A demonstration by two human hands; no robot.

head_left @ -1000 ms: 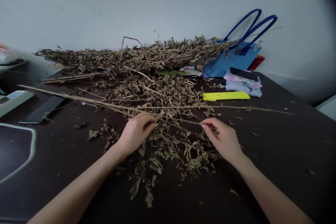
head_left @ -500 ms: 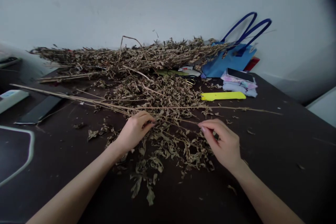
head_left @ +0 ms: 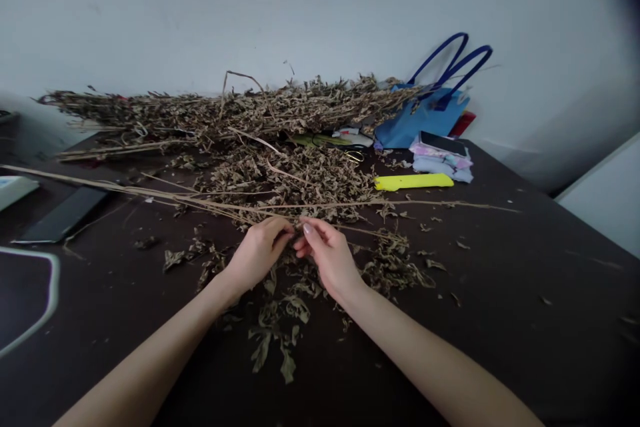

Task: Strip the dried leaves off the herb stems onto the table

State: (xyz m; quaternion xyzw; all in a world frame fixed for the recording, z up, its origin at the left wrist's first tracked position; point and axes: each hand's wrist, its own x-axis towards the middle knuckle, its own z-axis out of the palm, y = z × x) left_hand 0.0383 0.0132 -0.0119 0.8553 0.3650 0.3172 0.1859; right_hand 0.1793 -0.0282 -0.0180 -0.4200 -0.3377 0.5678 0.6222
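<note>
My left hand (head_left: 257,250) is closed in a pinch around dried plant stalks (head_left: 193,200), whose long bare ends run off to the left. Fingertips almost meeting it, my right hand (head_left: 333,260) pinches at the same stalks, close to a small dark bit of leaf. What exactly lies between the right fingertips is partly hidden. Beneath and behind both hands spreads a heap of loose dried leaves (head_left: 325,173). A few larger curled leaves (head_left: 287,363) lie in front, nearer to me.
A long bundle of dried plants (head_left: 190,110) lies along the wall. At the right stand a blue bag (head_left: 425,117), a phone (head_left: 443,143) on folded cloth (head_left: 443,165) and a yellow tool handle (head_left: 414,181). Scissors (head_left: 355,156) lie behind the leaves. A dark flat object (head_left: 65,213) is at left.
My right hand has moved left along the stalks, from well apart to right beside my left hand. My left hand stays in about the same place. The view has shifted slightly.
</note>
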